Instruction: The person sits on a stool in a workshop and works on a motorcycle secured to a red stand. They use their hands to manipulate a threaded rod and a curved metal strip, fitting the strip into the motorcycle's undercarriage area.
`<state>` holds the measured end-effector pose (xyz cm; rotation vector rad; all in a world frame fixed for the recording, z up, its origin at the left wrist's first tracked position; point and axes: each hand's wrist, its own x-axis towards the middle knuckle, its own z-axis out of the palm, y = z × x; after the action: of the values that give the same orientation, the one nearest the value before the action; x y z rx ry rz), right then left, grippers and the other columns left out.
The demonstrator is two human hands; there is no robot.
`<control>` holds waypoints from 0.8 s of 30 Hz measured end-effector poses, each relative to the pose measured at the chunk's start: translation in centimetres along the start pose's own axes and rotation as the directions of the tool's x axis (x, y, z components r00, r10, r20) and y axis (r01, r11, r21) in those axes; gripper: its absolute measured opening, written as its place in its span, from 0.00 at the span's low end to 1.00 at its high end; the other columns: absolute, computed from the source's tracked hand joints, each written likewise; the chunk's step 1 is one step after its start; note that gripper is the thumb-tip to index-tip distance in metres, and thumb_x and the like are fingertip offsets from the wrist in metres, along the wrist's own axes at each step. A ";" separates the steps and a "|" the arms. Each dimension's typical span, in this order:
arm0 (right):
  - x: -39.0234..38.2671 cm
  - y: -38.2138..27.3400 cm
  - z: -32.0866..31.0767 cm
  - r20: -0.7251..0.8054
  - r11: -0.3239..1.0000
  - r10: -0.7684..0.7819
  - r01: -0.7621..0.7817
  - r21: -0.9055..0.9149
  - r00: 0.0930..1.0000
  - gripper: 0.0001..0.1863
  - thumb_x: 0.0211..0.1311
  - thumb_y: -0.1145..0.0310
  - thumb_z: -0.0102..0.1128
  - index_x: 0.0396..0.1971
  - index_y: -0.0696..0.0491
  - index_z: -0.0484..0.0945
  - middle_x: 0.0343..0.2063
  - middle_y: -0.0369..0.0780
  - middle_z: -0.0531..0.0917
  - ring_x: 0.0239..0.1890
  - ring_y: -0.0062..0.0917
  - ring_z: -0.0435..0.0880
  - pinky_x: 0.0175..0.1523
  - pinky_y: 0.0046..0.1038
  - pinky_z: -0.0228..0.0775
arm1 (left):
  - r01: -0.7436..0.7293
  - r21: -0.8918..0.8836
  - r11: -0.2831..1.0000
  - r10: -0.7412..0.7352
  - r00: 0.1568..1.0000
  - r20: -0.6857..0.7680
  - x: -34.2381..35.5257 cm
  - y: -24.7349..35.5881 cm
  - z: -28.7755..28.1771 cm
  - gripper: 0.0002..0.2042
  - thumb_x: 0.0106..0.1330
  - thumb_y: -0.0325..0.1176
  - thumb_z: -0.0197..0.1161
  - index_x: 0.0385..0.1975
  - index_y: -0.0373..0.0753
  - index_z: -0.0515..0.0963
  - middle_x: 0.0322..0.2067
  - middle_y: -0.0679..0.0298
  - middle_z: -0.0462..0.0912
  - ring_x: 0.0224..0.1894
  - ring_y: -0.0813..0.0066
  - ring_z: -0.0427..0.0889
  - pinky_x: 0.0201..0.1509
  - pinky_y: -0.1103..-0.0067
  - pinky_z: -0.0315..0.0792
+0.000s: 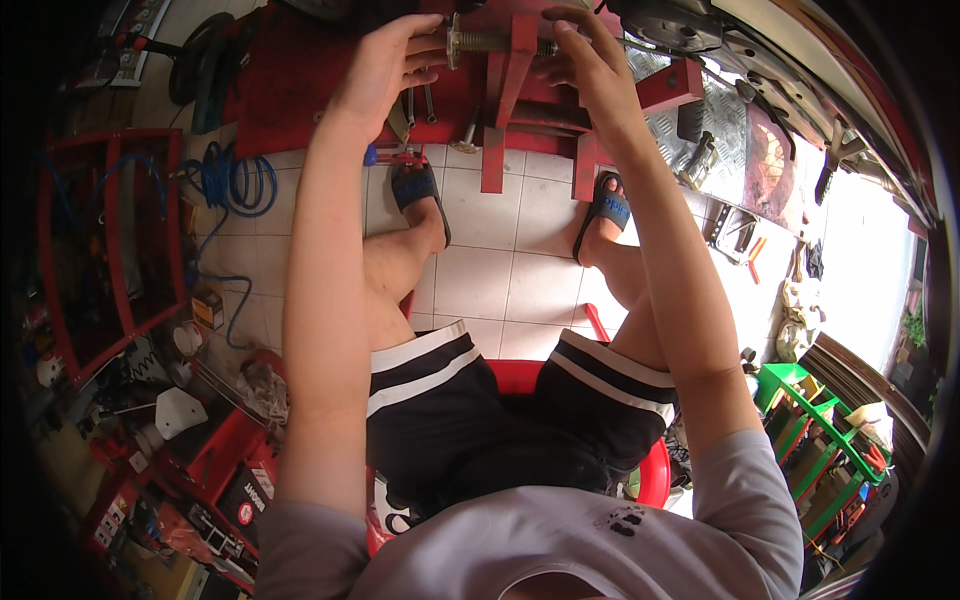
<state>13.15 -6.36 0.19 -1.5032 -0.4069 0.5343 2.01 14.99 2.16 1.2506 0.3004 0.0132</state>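
At the top of the view, over the red workbench (290, 90), both bare hands are up at a red metal bracket (512, 75), and here is the threaded bolt (482, 41), lying crosswise at the bracket's upright bar, its wide round end toward the left! The left hand (372, 88) comes in from that side, fingers spread and slightly bent, tips right at the round end; whether they touch it, I can't tell. Over on the other side, the right hand (603, 78) curves round toward the bolt's far end, fingers parted and bent, none seen pinching anything; contact there is impossible to call too.

Just below the left hand, wrenches (430, 103) hang or lie near the bench edge, it's hard to say which, with a small metal piece with a round head (467, 138) near the bracket's leg. Down on the pale tiled floor (475, 225), two dark sandals (415, 185) stand well apart, and the person sits on a red seat (655, 475), knees wide, in black shorts (440, 385) with white bands. Out left, a coiled blue hose (230, 185) beside a red metal frame (117, 270); far right, a green rack (835, 450), packed with odds and ends
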 end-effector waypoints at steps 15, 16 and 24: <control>-0.4 -1.0 -0.7 0.002 0.947 -0.250 0.244 0.208 0.968 0.14 0.70 0.64 0.49 0.50 0.55 0.73 0.38 0.36 0.80 0.39 0.18 0.79 0.45 0.20 0.67 | -0.371 -0.261 0.891 0.350 0.928 -0.126 0.1 1.6 0.7 0.22 0.72 0.47 0.43 0.47 0.34 0.75 0.44 0.55 0.82 0.47 0.66 0.79 0.55 0.74 0.66; -0.3 -1.0 -0.8 0.008 0.932 -0.284 0.274 0.237 0.959 0.14 0.70 0.64 0.49 0.50 0.55 0.73 0.37 0.36 0.80 0.39 0.18 0.79 0.46 0.20 0.67 | -0.327 -0.258 0.909 0.296 0.943 -0.150 -0.2 2.1 1.0 0.22 0.72 0.47 0.43 0.48 0.34 0.75 0.44 0.55 0.82 0.47 0.66 0.79 0.55 0.74 0.66; -0.5 -0.5 -1.1 -0.033 0.987 -0.100 0.104 0.125 0.994 0.15 0.71 0.62 0.48 0.51 0.54 0.74 0.38 0.36 0.80 0.40 0.18 0.79 0.45 0.21 0.67 | -0.439 -0.372 0.818 0.435 0.895 -0.098 -0.1 1.3 1.7 0.20 0.72 0.46 0.44 0.47 0.36 0.76 0.44 0.57 0.83 0.45 0.68 0.80 0.48 0.79 0.68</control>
<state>13.39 -7.50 0.65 -1.3584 -0.4193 0.4508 2.52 13.81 3.85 0.8999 0.0048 0.4576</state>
